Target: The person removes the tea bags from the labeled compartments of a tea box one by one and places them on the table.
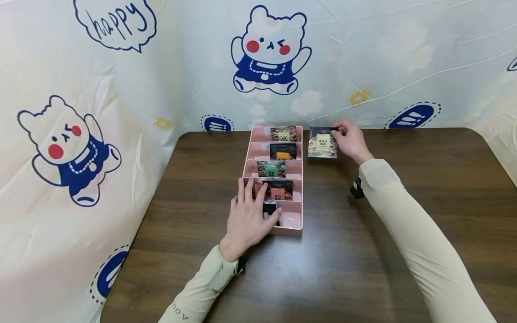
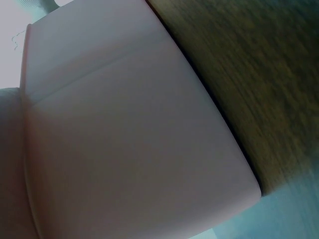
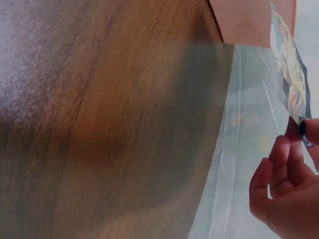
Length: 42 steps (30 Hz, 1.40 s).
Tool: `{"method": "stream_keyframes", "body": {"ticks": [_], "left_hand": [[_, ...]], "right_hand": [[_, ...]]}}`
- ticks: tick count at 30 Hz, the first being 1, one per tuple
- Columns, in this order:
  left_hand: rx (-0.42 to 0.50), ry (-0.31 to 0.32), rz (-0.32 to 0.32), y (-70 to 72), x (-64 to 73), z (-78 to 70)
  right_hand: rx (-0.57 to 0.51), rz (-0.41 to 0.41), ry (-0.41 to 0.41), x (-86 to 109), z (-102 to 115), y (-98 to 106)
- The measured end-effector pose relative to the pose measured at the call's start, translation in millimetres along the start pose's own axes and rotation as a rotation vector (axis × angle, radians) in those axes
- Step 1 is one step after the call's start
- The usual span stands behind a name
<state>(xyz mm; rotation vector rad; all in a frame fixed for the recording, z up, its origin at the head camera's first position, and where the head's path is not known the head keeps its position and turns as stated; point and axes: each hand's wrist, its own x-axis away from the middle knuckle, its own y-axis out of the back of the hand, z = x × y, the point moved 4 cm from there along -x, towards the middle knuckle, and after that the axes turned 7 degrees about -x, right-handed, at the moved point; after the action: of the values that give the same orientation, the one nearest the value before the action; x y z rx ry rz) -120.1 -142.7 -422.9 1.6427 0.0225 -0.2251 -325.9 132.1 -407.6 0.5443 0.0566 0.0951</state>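
A pink divided box (image 1: pixel 291 220) stands on the table with packets in its several compartments. My left hand (image 1: pixel 248 220) rests over its near left side, fingers spread and fairly straight, the thumb across the nearest compartment. The box's outer wall (image 2: pixel 124 139) fills most of the left wrist view. To the right of the box's far end, my right hand (image 1: pixel 352 141) pinches a dark sachet with a pale yellow label (image 1: pixel 323 143) by its upper right edge. In the right wrist view the sachet (image 3: pixel 290 69) appears nearly edge-on, held between thumb and fingers.
Inside the box are a yellow-labelled packet (image 1: pixel 284 134), an orange-labelled one (image 1: pixel 282 151), a green-labelled one (image 1: pixel 271 169) and a red-labelled one (image 1: pixel 278 190). A dark packet (image 1: pixel 269 208) lies nearest. Beyond the wooden table (image 1: pixel 335 269) hangs a printed curtain (image 1: pixel 343 54).
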Motion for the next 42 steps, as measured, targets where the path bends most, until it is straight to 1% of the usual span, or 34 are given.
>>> {"method": "stream_keyframes", "body": {"ticks": [5, 10, 15, 21, 34, 37, 42], "left_hand": [[0.002, 0.001, 0.011, -0.2, 0.0, -0.6], [0.001, 0.000, 0.006, -0.5, 0.3, -1.0], [0.005, 0.002, 0.009, -0.9, 0.8, -1.3], [0.009, 0.000, 0.004, -1.4, 1.1, -0.9], [0.010, 0.004, 0.007, -1.1, 0.2, 0.4], [0.007, 0.002, -0.003, -0.6, 0.0, 0.0], [0.006, 0.003, 0.003, -0.5, -0.3, -0.1]], "right_hand": [[0.056, 0.012, -0.007, 0.2, -9.7, -4.6], [0.095, 0.021, -0.012, 0.2, -16.3, -9.1], [0.105, 0.034, -0.015, -0.5, -20.4, -11.9], [0.113, 0.067, -0.052, -0.9, -25.7, -16.4], [0.141, 0.085, -0.045, -3.9, -27.8, -21.0], [0.147, 0.087, -0.053, -4.4, -28.5, -21.0], [0.159, 0.119, -0.076, -4.0, -27.9, -21.0]]}}
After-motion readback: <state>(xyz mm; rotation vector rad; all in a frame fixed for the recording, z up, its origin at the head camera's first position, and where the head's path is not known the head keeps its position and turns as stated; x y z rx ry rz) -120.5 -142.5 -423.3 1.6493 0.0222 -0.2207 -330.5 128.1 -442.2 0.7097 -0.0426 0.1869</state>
